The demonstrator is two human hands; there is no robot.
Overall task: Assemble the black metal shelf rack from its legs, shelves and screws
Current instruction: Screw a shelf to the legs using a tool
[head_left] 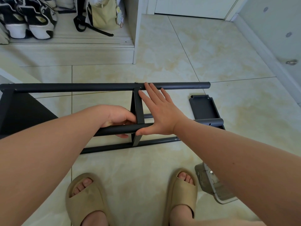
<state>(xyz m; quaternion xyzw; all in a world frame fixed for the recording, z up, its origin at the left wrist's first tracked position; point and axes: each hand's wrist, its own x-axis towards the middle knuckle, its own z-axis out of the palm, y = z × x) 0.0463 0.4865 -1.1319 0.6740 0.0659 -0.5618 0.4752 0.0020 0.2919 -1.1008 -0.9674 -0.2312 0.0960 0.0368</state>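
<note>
Rack (81, 87) lay half built: my left hand (118, 118) gripped the near leg (114, 130), my right hand (159, 111) rested flat and open against the middle shelf (138, 108); a loose shelf (203, 106) at centre right awaited fitting.

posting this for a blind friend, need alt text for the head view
Seen from above, a person's left hand grips the near leg of a partly built black rack lying on a tiled floor, while the open right hand spans a fitted shelf up to the far leg. A loose shelf lies at right.
</note>
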